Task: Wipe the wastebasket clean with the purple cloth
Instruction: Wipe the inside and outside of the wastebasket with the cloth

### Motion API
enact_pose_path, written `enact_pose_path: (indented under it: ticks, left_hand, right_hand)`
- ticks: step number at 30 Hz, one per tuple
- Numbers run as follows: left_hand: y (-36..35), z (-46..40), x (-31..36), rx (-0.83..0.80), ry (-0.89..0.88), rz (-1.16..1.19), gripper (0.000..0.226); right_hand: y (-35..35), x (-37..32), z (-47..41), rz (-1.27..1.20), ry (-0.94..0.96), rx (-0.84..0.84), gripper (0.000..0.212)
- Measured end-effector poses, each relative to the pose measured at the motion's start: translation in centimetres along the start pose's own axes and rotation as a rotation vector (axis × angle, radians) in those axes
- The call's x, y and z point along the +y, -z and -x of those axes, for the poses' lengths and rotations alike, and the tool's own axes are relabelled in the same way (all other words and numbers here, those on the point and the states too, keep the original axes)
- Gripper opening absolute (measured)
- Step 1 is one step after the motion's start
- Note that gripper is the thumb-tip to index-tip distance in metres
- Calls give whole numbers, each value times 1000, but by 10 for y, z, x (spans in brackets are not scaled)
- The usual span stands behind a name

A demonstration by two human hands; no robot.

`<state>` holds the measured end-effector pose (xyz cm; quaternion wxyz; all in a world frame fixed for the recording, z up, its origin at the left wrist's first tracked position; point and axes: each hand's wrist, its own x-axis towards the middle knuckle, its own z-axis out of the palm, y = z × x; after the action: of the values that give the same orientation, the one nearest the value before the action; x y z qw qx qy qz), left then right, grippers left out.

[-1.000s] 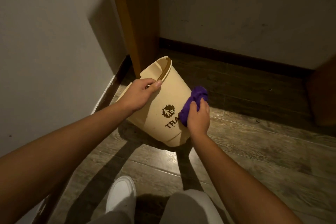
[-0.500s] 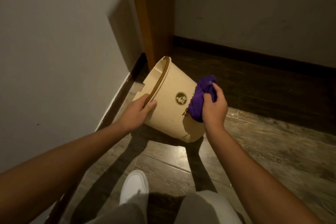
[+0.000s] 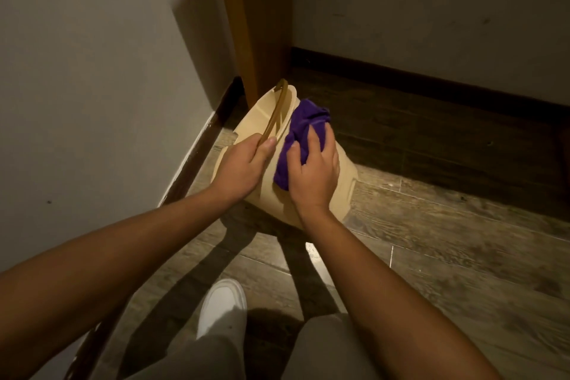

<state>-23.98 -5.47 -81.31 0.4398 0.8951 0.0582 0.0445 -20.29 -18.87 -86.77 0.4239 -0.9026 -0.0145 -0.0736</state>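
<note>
A cream plastic wastebasket (image 3: 340, 194) with a brown rim ring is tipped on its side over the floor, its mouth turned to the upper left. My left hand (image 3: 243, 166) grips it at the rim, thumb on the outside. My right hand (image 3: 314, 174) presses the bunched purple cloth (image 3: 300, 129) against the upper side wall, close to the rim. The basket's printed logo is hidden under my hands and the cloth.
A white wall (image 3: 92, 77) with a dark baseboard runs along the left. A wooden door frame (image 3: 256, 21) stands just behind the basket. Wood-look floor (image 3: 447, 241) spreads to the right. My white shoe (image 3: 222, 305) and grey trouser legs sit at the bottom.
The basket has turned so its logo no longer shows. My right hand has slid the cloth up the wall toward the rim, ending close beside my left hand.
</note>
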Motion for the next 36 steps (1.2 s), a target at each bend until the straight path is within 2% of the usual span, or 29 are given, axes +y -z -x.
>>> enact_pose_path:
  ticks: [2, 8, 11, 15, 18, 21, 24, 26, 28, 30, 33, 36]
  left_hand:
    - [-1, 3, -4, 9, 9, -25, 38]
    - [1, 4, -8, -7, -83, -74, 35]
    - [2, 2, -8, -16, -96, -82, 36]
    - [12, -8, -4, 11, -88, -121, 34]
    - [14, -23, 11, -5, -62, -175, 36]
    - [7, -33, 28, -33, -21, -192, 39]
    - [14, -48, 38, -130, 137, -17, 36]
    - [32, -48, 37, -338, 183, 111, 28]
    - [43, -31, 20, -483, 145, 26, 35]
    - [36, 1, -6, -439, 166, -37, 28]
    - [27, 16, -18, -272, 131, 23, 21]
    - [32, -13, -2, -150, 71, -43, 41]
  right_hand:
    - [4, 26, -5, -9, -73, -13, 48]
    - [22, 97, -6, -117, -490, -61, 45]
    - [28, 97, -3, -196, -556, 0, 41]
    - [41, 68, -8, -310, -456, 32, 41]
    - [41, 22, -8, -425, -231, 12, 36]
    - [29, -12, 1, -285, -19, -13, 44]
    - [26, -5, 4, -162, -62, 19, 48]
    - [29, 11, -5, -136, -143, 68, 48]
    - [30, 24, -17, -148, -257, 59, 47]
    - [27, 31, -22, -176, -336, 13, 47]
    - [24, 26, -16, -210, -305, -29, 46]
    - [23, 9, -8, -310, -235, -22, 45]
